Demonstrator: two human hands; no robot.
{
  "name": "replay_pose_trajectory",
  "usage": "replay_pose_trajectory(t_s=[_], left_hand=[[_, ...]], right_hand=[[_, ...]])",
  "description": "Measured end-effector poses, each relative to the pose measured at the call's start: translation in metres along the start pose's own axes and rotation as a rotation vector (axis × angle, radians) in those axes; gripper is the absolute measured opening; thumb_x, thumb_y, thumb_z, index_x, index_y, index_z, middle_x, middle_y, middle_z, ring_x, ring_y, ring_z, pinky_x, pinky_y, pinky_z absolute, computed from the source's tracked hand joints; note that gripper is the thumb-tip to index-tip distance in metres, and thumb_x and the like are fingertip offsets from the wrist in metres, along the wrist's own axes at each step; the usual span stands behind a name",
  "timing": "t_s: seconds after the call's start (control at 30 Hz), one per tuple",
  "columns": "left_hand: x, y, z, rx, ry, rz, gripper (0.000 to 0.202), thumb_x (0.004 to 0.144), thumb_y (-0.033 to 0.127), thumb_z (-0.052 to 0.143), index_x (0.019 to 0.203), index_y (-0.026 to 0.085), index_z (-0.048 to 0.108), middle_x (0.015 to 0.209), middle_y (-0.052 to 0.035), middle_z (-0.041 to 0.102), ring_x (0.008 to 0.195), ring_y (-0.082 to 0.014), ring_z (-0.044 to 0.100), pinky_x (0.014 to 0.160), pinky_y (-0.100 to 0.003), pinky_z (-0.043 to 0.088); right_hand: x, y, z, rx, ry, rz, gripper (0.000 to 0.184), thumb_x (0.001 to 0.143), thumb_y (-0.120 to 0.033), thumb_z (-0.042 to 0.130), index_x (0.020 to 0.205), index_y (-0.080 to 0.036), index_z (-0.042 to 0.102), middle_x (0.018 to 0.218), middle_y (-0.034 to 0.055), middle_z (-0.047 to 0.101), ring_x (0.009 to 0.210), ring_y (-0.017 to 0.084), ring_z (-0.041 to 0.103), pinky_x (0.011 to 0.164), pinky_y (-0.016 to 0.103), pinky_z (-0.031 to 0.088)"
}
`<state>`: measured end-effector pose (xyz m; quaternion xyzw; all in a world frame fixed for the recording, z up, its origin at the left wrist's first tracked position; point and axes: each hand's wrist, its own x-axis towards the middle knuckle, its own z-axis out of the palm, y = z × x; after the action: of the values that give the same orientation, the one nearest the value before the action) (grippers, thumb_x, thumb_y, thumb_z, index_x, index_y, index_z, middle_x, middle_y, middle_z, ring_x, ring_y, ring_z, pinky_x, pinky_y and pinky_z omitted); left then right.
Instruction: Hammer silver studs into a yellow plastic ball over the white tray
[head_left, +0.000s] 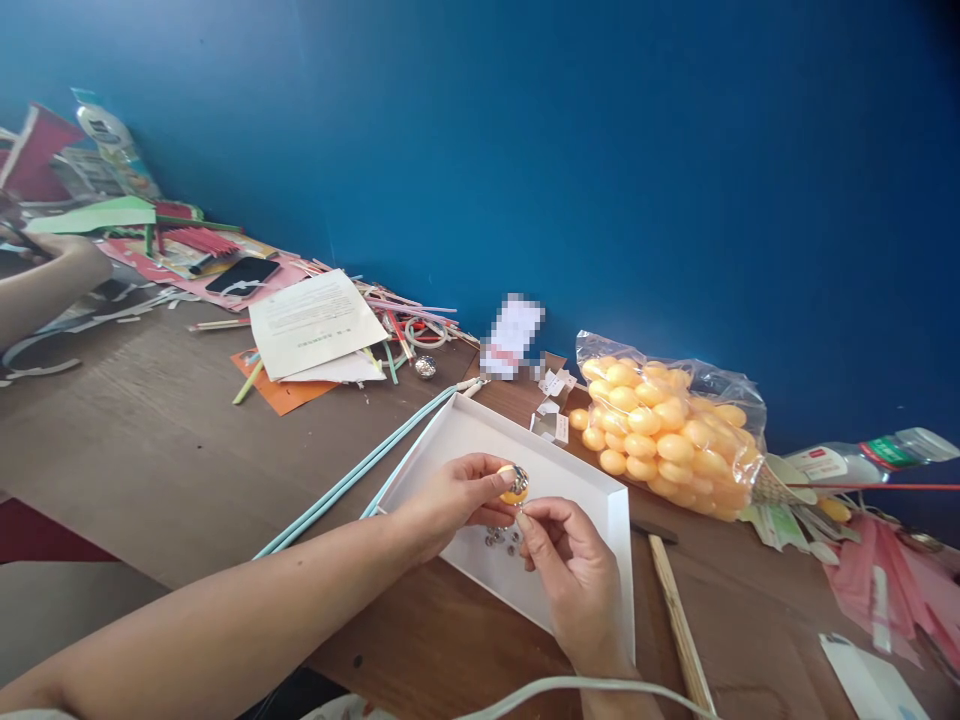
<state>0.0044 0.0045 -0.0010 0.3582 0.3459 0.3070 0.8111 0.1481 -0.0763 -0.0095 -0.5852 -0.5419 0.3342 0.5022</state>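
Left hand [456, 498]: partly curled, thumb and fingers gripping a yellow-orange plastic egg [511, 497] studded with silvery beads, above the middle of the white tray [465, 440].
Right hand [574, 560]: thumb and forefinger drawn together just below the egg, at a tiny silvery piece; cannot tell whether they hold it.
Tray floor: loose silvery beads [493, 538] beneath the hands.
Cable [570, 683]: crosses before the right wrist.
Tray's left edge: pale-blue rods [356, 478] alongside.
Tray's right edge: 1 wooden-handled hammer [679, 625] just beside.
Tray's far right corner: clear bag [742, 385] of yellow-orange eggs crowding close.
Table's [172, 430] far edge: foil ball [425, 367], printed sheet [319, 315], black phone [242, 276].
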Motion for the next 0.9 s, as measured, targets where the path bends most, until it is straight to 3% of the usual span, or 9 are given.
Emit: replay_pose_trajectory(t_s=[0.6, 0.9], left_hand=[[-0.0008, -0.0009, -0.0012, 0.098, -0.048, 0.064, 0.042, 0.074, 0.045, 0.071, 0.099, 0.012, 0.063, 0.09, -0.0056, 0.061, 0.074, -0.0136, 0.061, 0.07, -0.029, 0.049], [0.0, -0.0011, -0.0013, 0.135, -0.043, 0.083, 0.047, 0.072, 0.048, 0.071, 0.101, 0.012, 0.063, 0.092, -0.0075, 0.061, 0.079, -0.0165, 0.061, 0.073, -0.033, 0.05]], right_hand=[[0.0084, -0.0016, -0.0015, 0.121, 0.051, 0.209, 0.023, 0.081, -0.044, 0.069, 0.082, -0.022, 0.064, 0.059, -0.0056, 0.056, 0.052, 0.008, 0.047, 0.052, 0.019, 0.042], [0.0102, 0.0055, -0.0034, 0.258, 0.017, 0.243, 0.021, 0.08, -0.041, 0.071, 0.081, -0.021, 0.063, 0.057, -0.0067, 0.054, 0.05, 0.006, 0.045, 0.049, 0.018, 0.037]])
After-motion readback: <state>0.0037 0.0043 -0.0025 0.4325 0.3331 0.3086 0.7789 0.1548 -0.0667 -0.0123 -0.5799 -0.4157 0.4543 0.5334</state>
